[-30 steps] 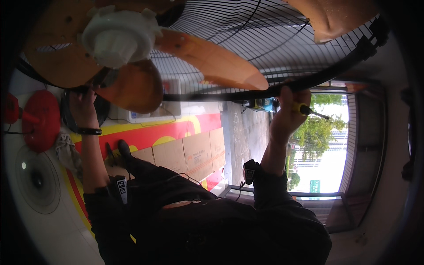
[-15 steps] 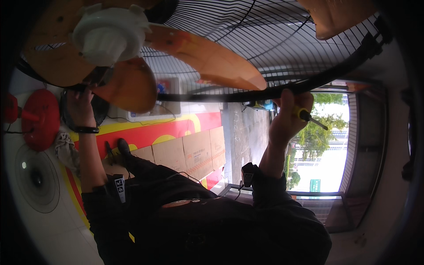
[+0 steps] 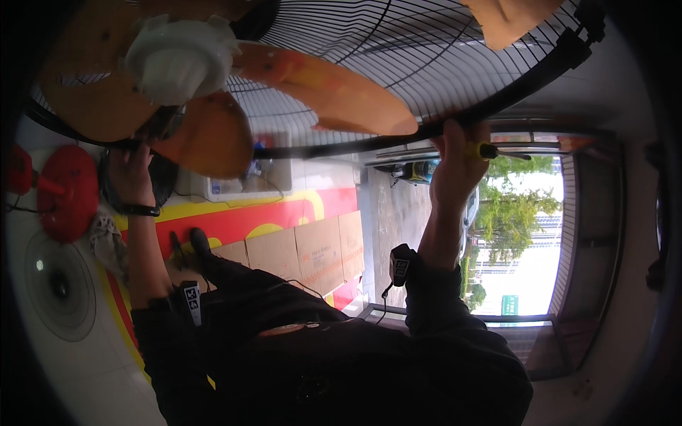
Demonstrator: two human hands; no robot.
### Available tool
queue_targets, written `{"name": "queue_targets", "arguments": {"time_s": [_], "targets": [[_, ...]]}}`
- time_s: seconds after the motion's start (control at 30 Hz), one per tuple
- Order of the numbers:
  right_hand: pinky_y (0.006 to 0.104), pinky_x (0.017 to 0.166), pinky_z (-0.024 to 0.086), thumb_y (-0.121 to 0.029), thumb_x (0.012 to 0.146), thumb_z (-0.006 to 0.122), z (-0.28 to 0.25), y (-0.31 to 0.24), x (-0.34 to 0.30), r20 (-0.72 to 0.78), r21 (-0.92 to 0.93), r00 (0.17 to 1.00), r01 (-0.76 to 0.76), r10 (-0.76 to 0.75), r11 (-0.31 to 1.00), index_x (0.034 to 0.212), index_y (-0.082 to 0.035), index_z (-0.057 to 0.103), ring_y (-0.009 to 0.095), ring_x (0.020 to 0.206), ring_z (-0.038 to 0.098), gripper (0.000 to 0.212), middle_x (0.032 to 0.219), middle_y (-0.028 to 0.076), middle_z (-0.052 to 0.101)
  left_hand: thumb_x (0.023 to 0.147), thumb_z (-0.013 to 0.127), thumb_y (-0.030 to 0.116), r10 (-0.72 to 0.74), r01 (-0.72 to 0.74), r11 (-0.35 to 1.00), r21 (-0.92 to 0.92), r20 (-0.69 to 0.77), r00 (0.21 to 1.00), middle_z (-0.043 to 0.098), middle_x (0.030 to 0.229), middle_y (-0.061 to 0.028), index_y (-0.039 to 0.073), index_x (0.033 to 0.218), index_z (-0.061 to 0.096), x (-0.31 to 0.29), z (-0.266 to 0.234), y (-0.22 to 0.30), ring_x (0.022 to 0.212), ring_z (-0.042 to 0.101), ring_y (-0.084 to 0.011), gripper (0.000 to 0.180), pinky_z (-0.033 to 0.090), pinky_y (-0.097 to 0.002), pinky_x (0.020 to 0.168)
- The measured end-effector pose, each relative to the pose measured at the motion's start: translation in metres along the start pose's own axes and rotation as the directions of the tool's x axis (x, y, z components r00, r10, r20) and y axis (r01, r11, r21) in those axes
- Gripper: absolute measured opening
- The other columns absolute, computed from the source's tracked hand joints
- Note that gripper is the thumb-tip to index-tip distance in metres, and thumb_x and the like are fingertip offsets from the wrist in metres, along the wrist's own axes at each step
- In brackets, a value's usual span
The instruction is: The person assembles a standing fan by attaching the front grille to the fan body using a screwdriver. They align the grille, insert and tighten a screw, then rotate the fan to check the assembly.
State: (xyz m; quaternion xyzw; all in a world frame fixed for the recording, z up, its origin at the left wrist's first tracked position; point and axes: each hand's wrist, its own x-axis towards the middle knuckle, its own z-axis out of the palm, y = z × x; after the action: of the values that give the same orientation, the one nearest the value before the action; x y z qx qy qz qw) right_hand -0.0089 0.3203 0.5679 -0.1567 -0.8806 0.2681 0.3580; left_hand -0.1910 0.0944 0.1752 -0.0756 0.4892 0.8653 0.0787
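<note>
A large fan fills the upper part of the head view, with orange blades, a white hub and a black wire guard behind them. My left hand is closed at the guard's lower left rim, its fingertips partly hidden by a blade. Over on the right, my right hand is closed around the yellow handle of a screwdriver and also touches the guard's black rim. The screwdriver's shaft points right, away from the fan.
On the left are a red round base, a grey cloth and a round wire fan cover. A white container stands beyond flattened cardboard on the red and yellow floor. The doorway opens at right.
The guard's right side has swung up and left. My right hand has moved slightly up and left with it, and the screwdriver has turned closer to level. My left hand has barely moved.
</note>
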Motion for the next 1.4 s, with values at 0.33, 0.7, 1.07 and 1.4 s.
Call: {"name": "queue_targets", "arguments": {"time_s": [0.33, 0.7, 1.07, 1.4], "targets": [[0.0307, 0.084, 0.055, 0.003, 0.092, 0.06, 0.0, 0.002, -0.001, 0.136, 0.198, 0.977, 0.137, -0.166, 0.971, 0.121, 0.001, 0.057, 0.018, 0.099, 0.065, 0.029, 0.111, 0.013, 0.065, 0.088, 0.071, 0.011, -0.088, 0.089, 0.99, -0.109, 0.014, 0.996, 0.059, 0.118, -0.0059, 0.006, 0.121, 0.054, -0.004, 0.001, 0.006, 0.107, 0.06, -0.0169, 0.038, 0.051, -0.0368, 0.086], [0.0369, 0.079, 0.055, 0.006, 0.09, 0.064, -0.003, -0.026, -0.01, 0.183, -0.279, 0.906, 0.42, -0.382, 0.863, 0.131, 0.004, 0.058, 0.028, 0.099, 0.066, 0.041, 0.111, 0.016, 0.065, 0.096, 0.068, 0.02, -0.123, 0.123, 0.992, -0.022, 0.027, 0.992, 0.057, 0.101, -0.0019, 0.006, 0.114, 0.052, -0.009, -0.006, 0.002, 0.083, 0.055, -0.011, 0.028, 0.051, -0.0289, 0.08], [0.0359, 0.077, 0.055, 0.007, 0.091, 0.061, 0.001, -0.024, -0.004, 0.11, -0.18, 0.945, 0.323, -0.307, 0.929, 0.127, -0.001, 0.058, 0.027, 0.098, 0.068, 0.037, 0.111, 0.015, 0.066, 0.095, 0.063, 0.009, 0.898, -0.752, 0.298, 0.588, 0.094, 0.43, 0.06, 0.131, -0.0165, 0.001, 0.13, 0.057, -0.01, -0.001, 0.341, 0.116, 0.059, -0.0309, 0.037, 0.049, -0.0379, 0.094], [0.0347, 0.081, 0.057, 0.003, 0.096, 0.059, 0.008, -0.009, -0.006, 0.045, -0.164, 0.951, 0.308, -0.305, 0.937, 0.123, -0.001, 0.062, 0.024, 0.098, 0.068, 0.027, 0.114, 0.014, 0.067, 0.092, 0.057, 0.0, 0.357, -0.617, 0.184, 0.765, 0.533, 0.767, 0.071, 0.115, -0.0116, -0.001, 0.129, 0.06, 0.055, -0.002, 0.451, 0.103, 0.068, -0.0187, 0.037, 0.051, -0.0294, 0.092]]}}
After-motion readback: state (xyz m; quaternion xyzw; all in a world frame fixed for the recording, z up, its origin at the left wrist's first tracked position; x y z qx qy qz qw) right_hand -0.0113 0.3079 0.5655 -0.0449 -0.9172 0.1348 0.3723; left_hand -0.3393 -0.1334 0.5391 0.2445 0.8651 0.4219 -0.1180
